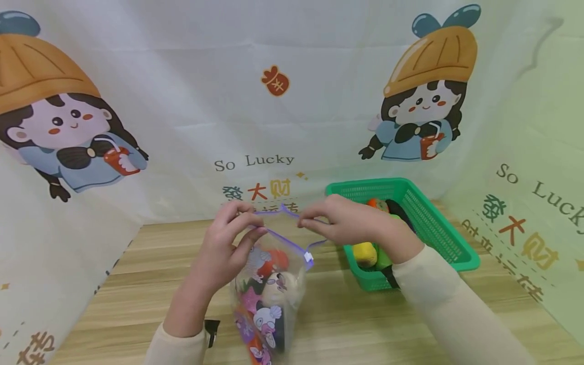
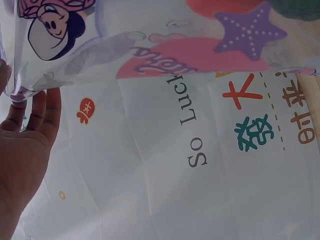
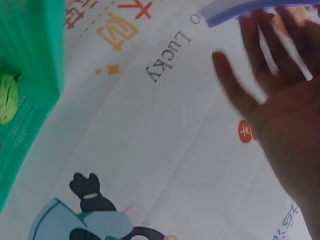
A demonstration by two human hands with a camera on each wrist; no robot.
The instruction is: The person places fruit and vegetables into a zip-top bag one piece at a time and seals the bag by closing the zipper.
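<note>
A clear zip bag (image 1: 294, 284) with printed cartoon figures and a purple zip edge stands upright, its mouth spread apart. Red, pale and dark items show through its plastic, their kinds hard to make out. My left hand (image 1: 223, 243) pinches the left part of the bag's rim between thumb and fingers; the left wrist view shows this hand (image 2: 25, 155) beside the printed plastic. At the far right of the mouth is my right hand (image 1: 339, 218). In the right wrist view, the right hand's (image 3: 285, 100) thumb stands apart from the loosely extended fingers, which reach the purple zip edge (image 3: 250, 15).
Right of the bag, a green plastic basket (image 1: 438, 228) holds toy-like produce, among it a yellow piece (image 1: 364, 254) and a red-orange piece (image 1: 377, 204). A white slider (image 1: 308, 257) sits on the zip. Printed cloth (image 1: 182, 91) hangs behind the wooden table (image 1: 123, 299).
</note>
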